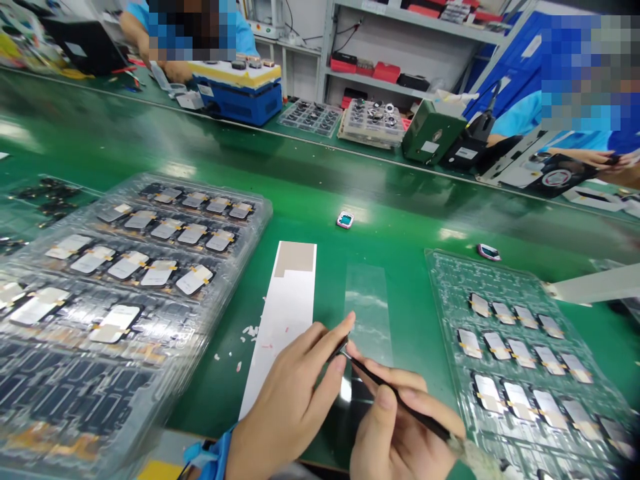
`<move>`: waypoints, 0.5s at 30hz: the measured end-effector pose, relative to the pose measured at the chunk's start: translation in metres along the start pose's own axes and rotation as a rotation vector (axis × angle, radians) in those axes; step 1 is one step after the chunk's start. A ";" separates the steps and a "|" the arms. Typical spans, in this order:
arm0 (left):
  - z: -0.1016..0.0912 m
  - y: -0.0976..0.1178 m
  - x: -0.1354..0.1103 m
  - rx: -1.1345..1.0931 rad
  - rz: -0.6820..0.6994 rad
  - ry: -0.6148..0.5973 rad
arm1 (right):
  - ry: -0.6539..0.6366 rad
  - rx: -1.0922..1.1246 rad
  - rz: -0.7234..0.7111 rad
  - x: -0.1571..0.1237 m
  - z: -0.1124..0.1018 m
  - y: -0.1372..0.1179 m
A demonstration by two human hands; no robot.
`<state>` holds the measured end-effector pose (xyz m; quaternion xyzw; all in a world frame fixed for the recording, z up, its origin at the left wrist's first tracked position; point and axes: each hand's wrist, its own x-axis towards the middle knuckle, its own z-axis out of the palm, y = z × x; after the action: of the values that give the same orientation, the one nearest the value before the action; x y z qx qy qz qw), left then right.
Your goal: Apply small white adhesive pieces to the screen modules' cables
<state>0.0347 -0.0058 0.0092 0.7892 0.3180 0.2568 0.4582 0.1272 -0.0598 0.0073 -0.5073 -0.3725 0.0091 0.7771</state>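
My left hand [295, 387] is closed, pinching a small dark part [338, 348] between thumb and fingers. The fingers hide most of that part. My right hand [400, 427] grips slim black tweezers [383, 383], whose tip meets the small part at my left fingertips. Under my left hand lies a long white paper strip [287, 300] with a beige patch at its far end. A clear plastic sheet [367, 300] rests on the green bench just beyond my fingertips.
A big clear tray [200, 300] of small screens with white backs stands on the left. Another clear tray [450, 320] of similar pieces is at the right. Small frames [345, 219] and paper scraps [250, 331] lie on the bench [310, 200]. Two people sit across.
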 end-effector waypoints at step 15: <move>-0.002 0.004 -0.009 -0.081 -0.034 -0.024 | -0.218 -0.054 0.057 0.022 -0.027 0.000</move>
<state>0.0285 -0.0124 0.0130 0.7674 0.3153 0.2523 0.4980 0.1587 -0.0728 0.0143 -0.5346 -0.4403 0.0762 0.7174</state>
